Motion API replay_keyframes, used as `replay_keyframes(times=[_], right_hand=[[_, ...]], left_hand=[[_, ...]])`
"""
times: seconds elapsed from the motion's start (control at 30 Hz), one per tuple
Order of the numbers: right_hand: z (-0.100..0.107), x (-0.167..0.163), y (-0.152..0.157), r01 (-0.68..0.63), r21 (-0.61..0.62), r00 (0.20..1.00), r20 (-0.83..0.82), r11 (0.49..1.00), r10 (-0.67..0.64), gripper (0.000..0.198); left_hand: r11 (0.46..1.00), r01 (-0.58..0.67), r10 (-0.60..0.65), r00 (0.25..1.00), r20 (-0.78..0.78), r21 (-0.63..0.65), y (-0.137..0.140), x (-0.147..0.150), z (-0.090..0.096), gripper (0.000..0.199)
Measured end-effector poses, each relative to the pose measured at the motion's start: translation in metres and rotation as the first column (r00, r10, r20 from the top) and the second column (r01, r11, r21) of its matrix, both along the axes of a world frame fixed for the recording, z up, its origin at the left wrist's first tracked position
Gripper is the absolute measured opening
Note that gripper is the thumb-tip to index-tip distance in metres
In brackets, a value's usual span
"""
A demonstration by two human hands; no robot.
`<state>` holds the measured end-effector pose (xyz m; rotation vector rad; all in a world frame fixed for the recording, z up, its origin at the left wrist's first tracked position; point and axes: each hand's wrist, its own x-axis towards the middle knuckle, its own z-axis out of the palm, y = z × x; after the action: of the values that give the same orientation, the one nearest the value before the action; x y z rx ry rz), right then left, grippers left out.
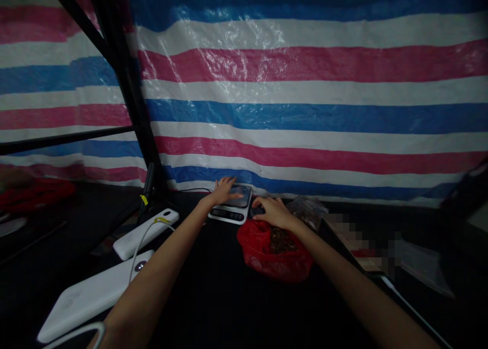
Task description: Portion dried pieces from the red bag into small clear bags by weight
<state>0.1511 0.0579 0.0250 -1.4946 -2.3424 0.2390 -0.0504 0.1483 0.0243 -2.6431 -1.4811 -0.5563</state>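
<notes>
Digital scale (238,201): on black tabletop (213,288), beside red plastic bag (270,260), apparently for short reach.
Left hand (224,190): spread over it, grasping nothing, perhaps steadying.
Right hand (273,211): curled at dark object (256,212); can't tell if gripping.

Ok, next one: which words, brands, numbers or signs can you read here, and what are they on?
None can be read.
White scale: front-panel marks too small and dark.
Larger white power bank: faint mark, too blurred.
Red bag: faint pale marks; cannot tell whether they are lettering.
</notes>
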Motion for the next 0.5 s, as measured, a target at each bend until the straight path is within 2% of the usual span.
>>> replay_keyframes(times=[0.17,0.23,0.3,0.4,0.43,0.5], right_hand=[[-0.017,0.006,0.007,-0.049,-0.042,0.981,-0.188,0.998,0.041,0.039],[-0.016,0.012,0.006,-0.048,-0.046,0.954,-0.298,0.998,0.032,0.036],[-0.004,0.019,0.001,-0.007,-0.01,0.882,-0.471,1.0,0.001,0.031],[0.031,0.033,-0.016,0.118,0.062,0.686,-0.727,0.991,-0.035,0.033],[0.043,0.038,-0.024,0.131,0.079,0.645,-0.764,0.988,-0.024,0.032],[0.059,0.045,-0.044,0.09,0.062,0.619,-0.785,0.994,-0.007,0.034]], left_hand=[[0.988,-0.068,0.035,0.973,0.23,0.136,-0.052,0.005,0.009,0.044],[0.987,-0.093,0.064,0.976,0.207,0.133,-0.078,0.005,0.011,0.042],[0.996,-0.047,0.039,0.994,0.106,0.071,-0.099,0.004,0.01,0.042],[0.999,0.028,-0.028,1.0,0.013,-0.025,-0.117,0.01,0.007,0.039],[0.998,0.043,-0.043,0.999,0.012,-0.045,-0.12,0.015,0.006,0.039],[0.995,0.06,-0.058,0.998,0.03,-0.079,-0.121,0.03,0.005,0.045]])
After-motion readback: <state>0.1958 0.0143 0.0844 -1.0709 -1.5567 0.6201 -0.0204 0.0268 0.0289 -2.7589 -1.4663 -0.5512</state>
